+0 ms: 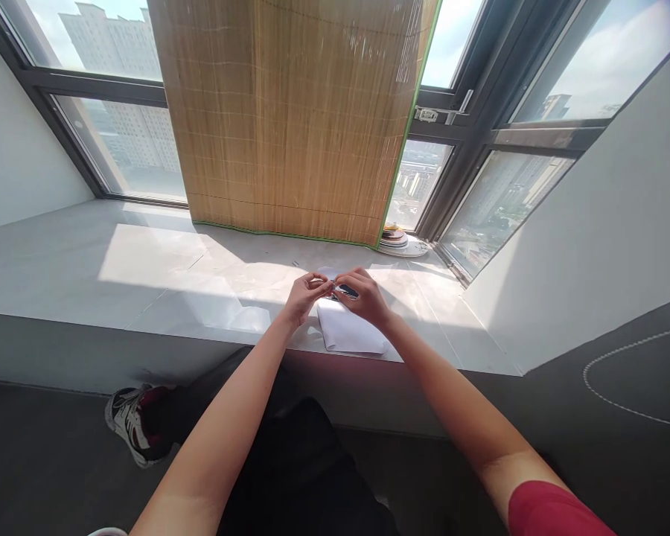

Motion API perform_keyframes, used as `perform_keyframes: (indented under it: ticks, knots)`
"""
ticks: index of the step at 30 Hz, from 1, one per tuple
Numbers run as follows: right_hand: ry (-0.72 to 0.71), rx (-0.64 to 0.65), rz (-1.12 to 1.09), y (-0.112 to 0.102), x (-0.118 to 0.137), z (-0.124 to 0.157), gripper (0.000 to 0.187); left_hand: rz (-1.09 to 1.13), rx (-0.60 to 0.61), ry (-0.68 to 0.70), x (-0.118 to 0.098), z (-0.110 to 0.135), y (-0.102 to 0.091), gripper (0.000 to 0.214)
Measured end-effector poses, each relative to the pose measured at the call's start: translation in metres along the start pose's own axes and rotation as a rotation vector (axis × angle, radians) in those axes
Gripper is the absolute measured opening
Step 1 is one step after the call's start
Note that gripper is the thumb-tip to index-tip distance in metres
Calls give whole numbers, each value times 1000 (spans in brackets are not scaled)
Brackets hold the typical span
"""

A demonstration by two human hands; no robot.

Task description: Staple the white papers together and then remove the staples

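Observation:
My left hand [307, 293] and my right hand [364, 293] meet above the windowsill, fingertips pinched close together. Between them is a small shiny thing [333, 285], too small to name. Both hands are closed at it. Just beneath and behind the right fingers shows a dark object [346, 291], mostly hidden by them. A folded white sheet of paper [351, 327] lies on the sill under my hands, near its front edge. Another pale piece of paper [328, 272] shows partly beyond my fingers.
The pale sill [161, 298] runs below the windows, its front edge close to my legs. A bamboo blind [290, 126] hangs down to it. Stacked plates [405, 246] stand at the back right corner. A beaded cord [597, 387] loops at the right.

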State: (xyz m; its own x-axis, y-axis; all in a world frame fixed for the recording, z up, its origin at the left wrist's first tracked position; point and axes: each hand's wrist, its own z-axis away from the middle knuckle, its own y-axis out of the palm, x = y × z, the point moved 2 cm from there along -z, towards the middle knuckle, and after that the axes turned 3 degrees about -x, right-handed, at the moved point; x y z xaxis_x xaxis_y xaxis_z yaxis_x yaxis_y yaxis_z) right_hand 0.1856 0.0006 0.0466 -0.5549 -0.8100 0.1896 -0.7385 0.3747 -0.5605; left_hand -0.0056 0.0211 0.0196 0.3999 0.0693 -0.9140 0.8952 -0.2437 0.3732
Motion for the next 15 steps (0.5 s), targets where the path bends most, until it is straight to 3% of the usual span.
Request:
perform_keyframes:
  ticks: [5,8,10,13,15]
  knots:
    - [-52,22,-48,-5,13,0,11,-26,43,-24,2,2,4,57]
    - [30,-27,-53,-12,1,0,6,-40,30,6,0,1,3,56]
    - [187,-140,-6,-22,-25,3,10,-85,-18,57,-4,0,1,52]
    - [544,-303,129,-41,-87,19,15,-95,-67,138,-20,10,9,40]
    - [780,-266,224,-52,-132,37,14,95,-71,202,-41,33,26,33]
